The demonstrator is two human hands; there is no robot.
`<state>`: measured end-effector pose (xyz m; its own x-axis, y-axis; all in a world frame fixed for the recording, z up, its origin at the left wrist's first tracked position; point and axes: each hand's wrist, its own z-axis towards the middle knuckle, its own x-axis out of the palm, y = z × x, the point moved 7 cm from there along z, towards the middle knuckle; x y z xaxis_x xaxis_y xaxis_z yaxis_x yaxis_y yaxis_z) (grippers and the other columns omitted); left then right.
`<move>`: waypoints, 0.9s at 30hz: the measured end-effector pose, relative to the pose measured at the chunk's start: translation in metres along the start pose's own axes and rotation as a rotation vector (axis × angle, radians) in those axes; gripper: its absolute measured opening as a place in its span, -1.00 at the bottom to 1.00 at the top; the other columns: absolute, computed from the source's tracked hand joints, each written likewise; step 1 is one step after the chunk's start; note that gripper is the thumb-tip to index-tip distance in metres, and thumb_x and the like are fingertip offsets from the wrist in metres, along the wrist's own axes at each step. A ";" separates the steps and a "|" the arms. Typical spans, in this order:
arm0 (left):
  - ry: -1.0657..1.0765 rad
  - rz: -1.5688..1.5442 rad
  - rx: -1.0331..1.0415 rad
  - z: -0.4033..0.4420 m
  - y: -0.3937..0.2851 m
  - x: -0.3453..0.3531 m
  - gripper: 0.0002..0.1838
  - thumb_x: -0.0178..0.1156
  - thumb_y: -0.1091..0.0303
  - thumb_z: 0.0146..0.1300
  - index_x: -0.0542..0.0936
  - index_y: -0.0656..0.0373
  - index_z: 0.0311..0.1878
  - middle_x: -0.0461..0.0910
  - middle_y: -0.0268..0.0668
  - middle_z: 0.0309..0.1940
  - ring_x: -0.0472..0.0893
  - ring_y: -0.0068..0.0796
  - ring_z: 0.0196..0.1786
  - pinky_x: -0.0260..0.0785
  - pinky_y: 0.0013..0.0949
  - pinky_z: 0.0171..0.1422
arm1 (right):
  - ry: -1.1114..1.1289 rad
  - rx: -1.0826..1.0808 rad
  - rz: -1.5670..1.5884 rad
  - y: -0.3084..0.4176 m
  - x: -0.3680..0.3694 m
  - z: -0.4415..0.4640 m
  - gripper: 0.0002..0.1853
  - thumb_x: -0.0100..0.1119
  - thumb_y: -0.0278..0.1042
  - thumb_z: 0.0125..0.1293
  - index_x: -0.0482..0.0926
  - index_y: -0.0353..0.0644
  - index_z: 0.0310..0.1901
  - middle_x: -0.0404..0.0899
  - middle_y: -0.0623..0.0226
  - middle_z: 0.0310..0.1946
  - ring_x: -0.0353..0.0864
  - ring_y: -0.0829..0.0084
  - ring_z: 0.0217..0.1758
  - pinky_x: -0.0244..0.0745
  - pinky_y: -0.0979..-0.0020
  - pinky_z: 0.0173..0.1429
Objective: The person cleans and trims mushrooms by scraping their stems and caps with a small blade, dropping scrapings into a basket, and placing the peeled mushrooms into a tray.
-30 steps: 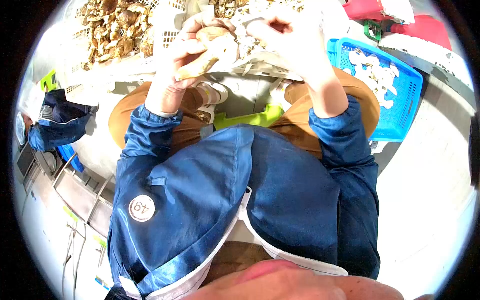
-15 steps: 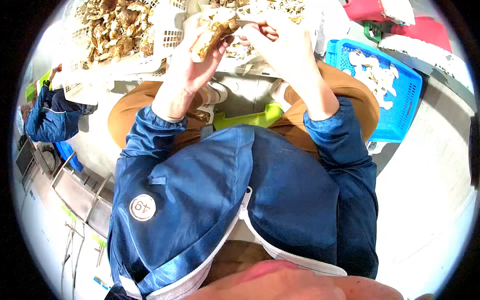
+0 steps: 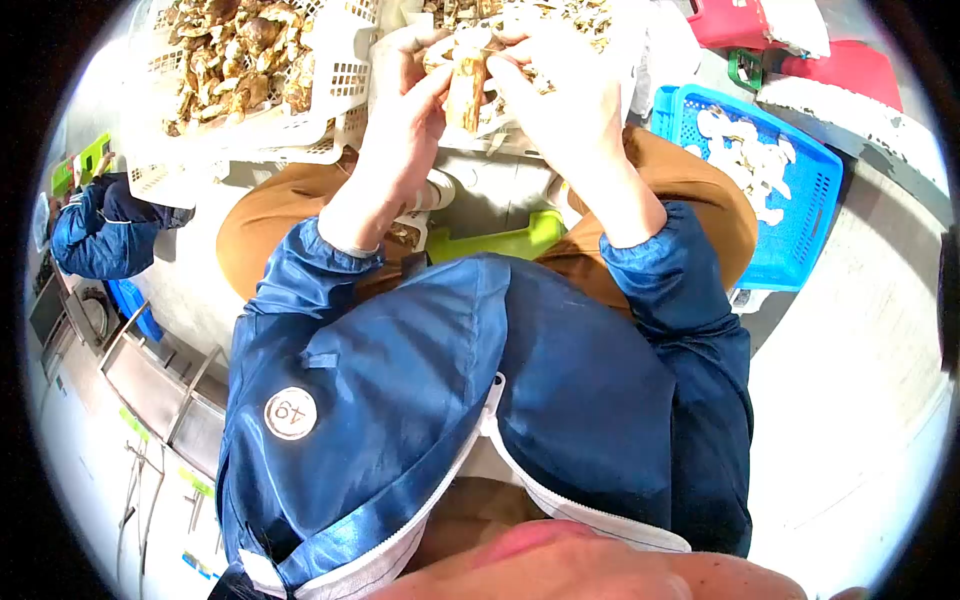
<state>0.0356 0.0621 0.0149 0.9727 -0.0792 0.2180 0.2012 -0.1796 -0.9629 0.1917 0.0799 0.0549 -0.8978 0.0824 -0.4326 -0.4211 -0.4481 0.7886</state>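
Observation:
A brown and cream mushroom (image 3: 466, 92) is held between both hands at the top middle, its stem pointing down toward me. My left hand (image 3: 408, 95) is closed round its left side. My right hand (image 3: 545, 85) pinches it from the right; whether a small tool is also in those fingers, I cannot tell. Behind the hands lie mushroom pieces and trimmings (image 3: 580, 22) on a pale surface. A white basket (image 3: 345, 75) full of brown mushrooms (image 3: 240, 60) stands to the left. To the right, a blue basket (image 3: 815, 215) holds white mushroom pieces (image 3: 745, 160).
Between my knees is a lime-green object (image 3: 500, 240). Red containers (image 3: 845, 70) and a small green one (image 3: 744, 66) are at the upper right. A co-worker in blue (image 3: 105, 235) is at the far left, above a metal frame (image 3: 190, 400).
The mushroom has turned from slanted to nearly upright, and both hands have closed in around it. The co-worker at the left has shifted posture, with an arm now near a green object.

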 end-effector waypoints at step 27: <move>-0.024 0.110 -0.141 0.003 0.001 -0.008 -0.57 0.11 0.26 0.44 0.47 0.15 0.32 0.63 -0.33 -0.06 0.61 -0.66 -0.14 0.49 -0.57 -0.07 | 0.104 0.107 0.020 -0.005 0.005 0.002 -0.87 0.23 -0.33 0.20 0.63 -0.19 -0.28 0.62 0.13 -0.40 0.63 0.10 -0.29 0.53 0.20 -0.17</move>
<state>0.0286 0.0655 0.0121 0.9908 -0.0829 0.1069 0.0766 -0.3073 -0.9485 0.1892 0.0843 0.0500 -0.8903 -0.0210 -0.4550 -0.4195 -0.3511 0.8371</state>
